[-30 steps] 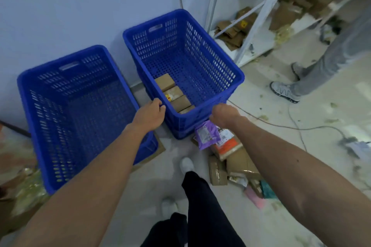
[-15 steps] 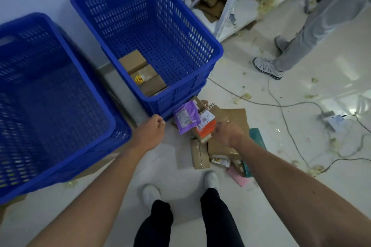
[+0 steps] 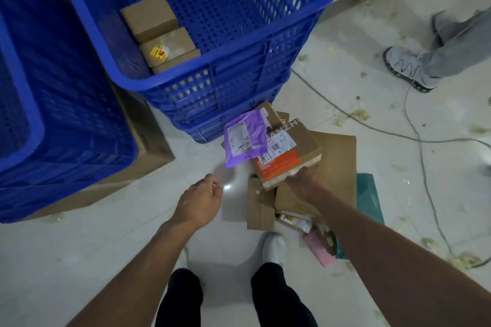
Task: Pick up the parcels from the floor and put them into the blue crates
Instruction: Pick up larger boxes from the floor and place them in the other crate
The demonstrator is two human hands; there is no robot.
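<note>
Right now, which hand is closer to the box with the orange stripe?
Right. The right hand grips the orange-striped box at its near edge. The left hand hangs apart to the box's left, holding nothing.

Place: a parcel sorting or storage room, more warehouse than home.
Containers: a large perforated blue crate (image 3: 212, 82) stands on the floor beside a second blue crate (image 3: 34, 125); the first holds plain brown cartons (image 3: 150, 17).
Goods: a heap of cardboard parcels (image 3: 337, 156) lies on the floor, including a purple mailer bag (image 3: 245, 138) and an orange-printed carton (image 3: 281, 164), both with printed shipping labels.
Floor: pale hard floor (image 3: 79, 260), littered with scraps and crossed by loose cables (image 3: 372, 127).
</note>
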